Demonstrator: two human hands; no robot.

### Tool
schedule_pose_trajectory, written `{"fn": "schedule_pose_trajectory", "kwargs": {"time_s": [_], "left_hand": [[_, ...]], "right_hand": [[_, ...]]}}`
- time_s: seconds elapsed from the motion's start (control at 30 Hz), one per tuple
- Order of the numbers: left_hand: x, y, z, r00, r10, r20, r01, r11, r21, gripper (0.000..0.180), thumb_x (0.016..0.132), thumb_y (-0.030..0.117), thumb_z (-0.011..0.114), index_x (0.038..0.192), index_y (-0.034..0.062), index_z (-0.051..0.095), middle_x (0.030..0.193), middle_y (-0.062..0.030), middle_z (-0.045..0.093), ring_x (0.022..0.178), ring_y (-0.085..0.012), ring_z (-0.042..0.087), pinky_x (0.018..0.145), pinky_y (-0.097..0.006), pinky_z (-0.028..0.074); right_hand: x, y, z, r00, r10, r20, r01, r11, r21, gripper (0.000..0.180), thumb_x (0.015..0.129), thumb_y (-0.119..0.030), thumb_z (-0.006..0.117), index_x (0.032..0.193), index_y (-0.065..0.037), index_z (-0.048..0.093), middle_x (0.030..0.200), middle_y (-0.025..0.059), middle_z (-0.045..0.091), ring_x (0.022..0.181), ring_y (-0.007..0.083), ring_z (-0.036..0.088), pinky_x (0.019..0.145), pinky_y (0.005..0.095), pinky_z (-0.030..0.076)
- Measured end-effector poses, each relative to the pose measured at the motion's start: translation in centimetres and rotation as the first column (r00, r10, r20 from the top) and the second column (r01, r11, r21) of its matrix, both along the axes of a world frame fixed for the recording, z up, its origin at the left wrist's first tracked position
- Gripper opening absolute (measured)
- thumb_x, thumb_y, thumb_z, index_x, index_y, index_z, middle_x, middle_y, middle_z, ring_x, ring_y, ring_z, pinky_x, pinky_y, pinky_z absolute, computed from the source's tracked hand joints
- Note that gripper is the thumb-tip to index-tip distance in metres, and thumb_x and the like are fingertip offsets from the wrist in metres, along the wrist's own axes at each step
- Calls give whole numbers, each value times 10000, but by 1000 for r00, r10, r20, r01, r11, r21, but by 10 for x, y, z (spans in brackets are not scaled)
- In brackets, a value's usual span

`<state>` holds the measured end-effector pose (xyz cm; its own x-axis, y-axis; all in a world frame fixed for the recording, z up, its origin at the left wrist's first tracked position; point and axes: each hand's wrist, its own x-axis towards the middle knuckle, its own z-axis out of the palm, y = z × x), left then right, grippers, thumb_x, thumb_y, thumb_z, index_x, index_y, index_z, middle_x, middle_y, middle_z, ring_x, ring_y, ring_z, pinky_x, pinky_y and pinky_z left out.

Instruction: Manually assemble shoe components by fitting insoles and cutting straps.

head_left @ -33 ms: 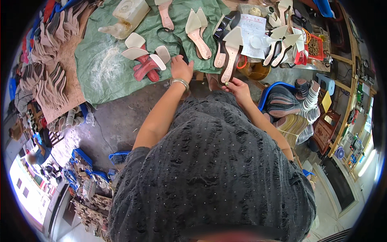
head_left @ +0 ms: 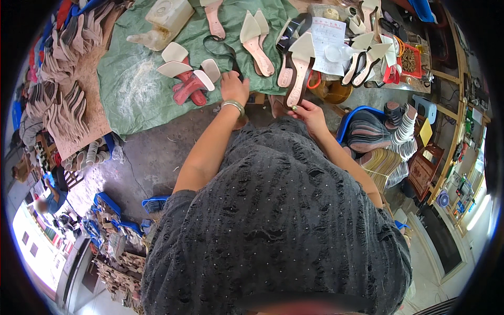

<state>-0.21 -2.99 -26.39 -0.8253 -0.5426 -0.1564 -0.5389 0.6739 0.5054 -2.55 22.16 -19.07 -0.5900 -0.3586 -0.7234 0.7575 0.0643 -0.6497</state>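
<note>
My right hand (head_left: 311, 116) pinches the heel end of a beige shoe insole (head_left: 297, 79) with a pointed cream toe piece and a dark edge, held upright at the table's front edge. Behind it, partly hidden, is another insole (head_left: 285, 76). My left hand (head_left: 234, 88) rests at the near edge of the green cloth (head_left: 126, 113). Its thumb stands apart from the fingers, and a black strap (head_left: 223, 51) runs down between them. Left of that hand, red insoles (head_left: 185, 90) with white toe pieces lie crossed. A pair of beige pointed insoles (head_left: 257, 50) lies between my hands, farther back.
A cloudy plastic jug (head_left: 169, 18) stands at the back left. Stacked soles (head_left: 71, 113) line the left board. At right are a paper sheet (head_left: 328, 39), more pointed insoles (head_left: 370, 63), a red basket (head_left: 411, 60) and sole bundles (head_left: 370, 131). Another person (head_left: 52, 197) is far left.
My left hand has shifted slightly left and up at the cloth's edge. The insole in my right hand has tilted very slightly left.
</note>
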Motion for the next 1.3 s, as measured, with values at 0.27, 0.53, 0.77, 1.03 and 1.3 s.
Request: {"fn": "schedule_pose_trajectory", "kwargs": {"time_s": [0.27,0.53,0.77,1.03,1.3], "left_hand": [[31,8,9,990,116,-75,-79,920,384,133,859,88,563,939,11,490,801,-112,587,727,-218,607,686,-303,480],[148,41,60,992,59,-114,-1,890,457,133,894,92,533,997,26,480,816,-84,582,713,-165,581,670,-276,454],[275,48,84,959,192,208,-240,941,239,133,882,161,557,975,68,540,812,-111,616,737,-246,619,681,-346,477],[254,56,123,946,297,129,-323,894,311,104,845,125,595,924,57,594,765,-73,602,671,-177,576,646,-286,463],[206,52,164,990,36,-134,13,937,349,142,795,37,611,933,68,629,836,-74,556,728,-218,566,661,-285,459]], "right_hand": [[-21,5,6,999,36,28,-33,993,-110,223,879,-78,571,1079,14,607,924,77,660,767,109,634,666,210,494],[-37,6,-1,987,152,-53,-158,976,-150,146,873,-122,583,977,-28,628,827,60,680,703,61,613,604,177,443],[-48,-15,1,975,212,-71,-223,943,-248,190,862,-51,573,1031,23,619,903,80,660,733,109,633,626,208,481],[-34,-82,-61,919,350,-180,-381,906,-186,226,828,3,561,1043,56,604,912,78,651,722,147,654,614,212,500],[-15,-134,-104,895,429,-122,-443,884,-148,285,842,18,534,1123,42,573,944,85,643,741,147,640,627,209,499]]}}
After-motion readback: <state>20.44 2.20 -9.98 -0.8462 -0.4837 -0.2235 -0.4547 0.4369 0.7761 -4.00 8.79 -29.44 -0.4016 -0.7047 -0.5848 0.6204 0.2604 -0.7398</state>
